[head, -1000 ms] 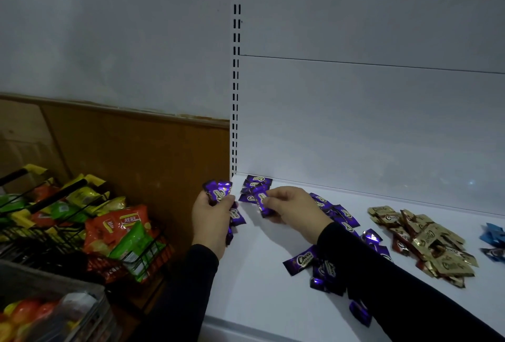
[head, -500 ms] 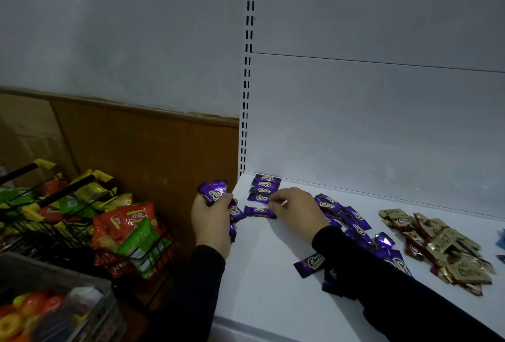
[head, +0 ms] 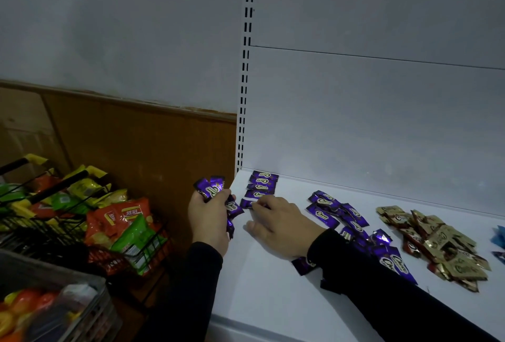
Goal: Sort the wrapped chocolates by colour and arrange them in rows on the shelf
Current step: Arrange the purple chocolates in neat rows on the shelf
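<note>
A short row of purple wrapped chocolates (head: 263, 184) runs from the back left corner of the white shelf (head: 267, 281) toward me. My right hand (head: 278, 221) lies on the shelf, its fingertips on the nearest purple chocolate (head: 247, 203) of that row. My left hand (head: 209, 211) hovers at the shelf's left edge and grips a bunch of purple chocolates (head: 211, 187). A loose pile of purple chocolates (head: 355, 221) lies right of my right arm, partly hidden by the sleeve. Gold chocolates (head: 437, 243) are heaped further right, and blue ones (head: 498, 237) show at the frame edge.
Left of the shelf, below its level, stand black wire baskets (head: 82, 221) full of snack bags. A grey crate (head: 54, 300) with fruit-coloured items is at bottom left. A slotted upright (head: 246, 68) and white back panel close the shelf behind.
My right hand set a purple chocolate at the near end of the row and moved slightly toward me. The left hand kept its bunch. The camera shifted left.
</note>
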Action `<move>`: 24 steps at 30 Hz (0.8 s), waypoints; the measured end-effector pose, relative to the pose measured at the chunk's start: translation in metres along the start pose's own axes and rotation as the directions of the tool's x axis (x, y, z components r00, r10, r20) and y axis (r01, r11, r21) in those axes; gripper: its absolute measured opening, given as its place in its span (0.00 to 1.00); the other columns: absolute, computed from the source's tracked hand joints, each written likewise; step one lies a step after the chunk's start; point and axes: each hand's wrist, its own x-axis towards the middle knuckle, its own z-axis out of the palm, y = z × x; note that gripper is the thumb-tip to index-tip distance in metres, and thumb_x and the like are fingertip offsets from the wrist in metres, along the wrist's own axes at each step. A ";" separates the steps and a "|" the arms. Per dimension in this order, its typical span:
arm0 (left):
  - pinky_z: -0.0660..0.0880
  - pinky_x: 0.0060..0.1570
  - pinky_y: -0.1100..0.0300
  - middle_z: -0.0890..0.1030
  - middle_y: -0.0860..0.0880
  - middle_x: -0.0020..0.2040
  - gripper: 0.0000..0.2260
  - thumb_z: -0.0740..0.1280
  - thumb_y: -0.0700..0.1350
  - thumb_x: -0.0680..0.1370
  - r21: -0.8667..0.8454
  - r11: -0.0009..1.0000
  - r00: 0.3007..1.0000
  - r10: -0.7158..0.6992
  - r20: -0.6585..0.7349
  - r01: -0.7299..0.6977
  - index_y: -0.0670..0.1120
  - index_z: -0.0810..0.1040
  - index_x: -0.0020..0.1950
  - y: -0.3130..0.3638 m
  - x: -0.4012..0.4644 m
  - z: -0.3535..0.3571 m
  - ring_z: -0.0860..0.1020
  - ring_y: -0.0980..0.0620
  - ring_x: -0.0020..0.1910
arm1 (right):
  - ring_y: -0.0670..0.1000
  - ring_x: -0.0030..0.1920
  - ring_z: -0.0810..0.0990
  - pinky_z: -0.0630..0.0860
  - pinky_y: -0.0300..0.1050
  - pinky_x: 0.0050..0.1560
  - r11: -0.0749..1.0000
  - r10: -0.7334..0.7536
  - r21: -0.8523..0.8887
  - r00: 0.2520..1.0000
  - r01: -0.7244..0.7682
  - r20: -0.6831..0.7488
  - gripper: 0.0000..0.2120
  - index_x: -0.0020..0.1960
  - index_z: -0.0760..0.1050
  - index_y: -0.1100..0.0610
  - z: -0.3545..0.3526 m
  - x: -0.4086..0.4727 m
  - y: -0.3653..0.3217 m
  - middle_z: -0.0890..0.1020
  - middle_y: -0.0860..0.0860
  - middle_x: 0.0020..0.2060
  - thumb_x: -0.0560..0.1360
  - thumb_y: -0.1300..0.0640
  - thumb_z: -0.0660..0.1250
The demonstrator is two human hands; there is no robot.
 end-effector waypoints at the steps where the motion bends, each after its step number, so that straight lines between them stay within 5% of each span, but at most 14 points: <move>1: 0.74 0.27 0.60 0.84 0.43 0.49 0.13 0.71 0.41 0.77 -0.002 1.000 1.000 -0.001 0.002 0.001 0.45 0.76 0.61 0.000 0.000 -0.001 0.81 0.48 0.39 | 0.54 0.59 0.68 0.67 0.53 0.60 1.000 0.002 -0.002 1.000 -0.002 -0.007 0.20 0.51 0.66 0.52 0.000 0.001 -0.001 0.69 0.50 0.58 0.79 0.36 0.48; 17: 0.74 0.27 0.60 0.83 0.42 0.50 0.13 0.72 0.41 0.77 0.034 0.999 0.999 -0.024 0.027 0.023 0.45 0.76 0.60 0.000 0.001 0.000 0.80 0.47 0.39 | 0.52 0.69 0.64 0.63 0.50 0.68 0.996 0.042 0.082 0.998 -0.038 -0.047 0.27 0.73 0.66 0.54 -0.004 -0.003 0.003 0.65 0.49 0.71 0.81 0.38 0.54; 21: 0.73 0.28 0.59 0.84 0.40 0.50 0.11 0.72 0.39 0.76 0.039 0.999 0.993 -0.038 0.113 0.034 0.43 0.77 0.58 0.000 -0.004 0.000 0.80 0.48 0.36 | 0.43 0.59 0.73 0.68 0.37 0.61 0.941 0.097 0.337 0.977 -0.028 -0.191 0.17 0.65 0.76 0.52 -0.010 -0.013 0.002 0.75 0.47 0.60 0.82 0.45 0.59; 24: 0.80 0.36 0.53 0.85 0.41 0.48 0.10 0.72 0.37 0.76 0.043 0.999 0.986 -0.028 0.163 0.022 0.42 0.79 0.57 -0.001 -0.011 0.001 0.84 0.47 0.39 | 0.39 0.44 0.79 0.74 0.36 0.50 0.775 0.225 0.629 0.959 -0.068 -0.174 0.13 0.55 0.80 0.49 -0.015 -0.019 -0.008 0.82 0.43 0.44 0.81 0.44 0.60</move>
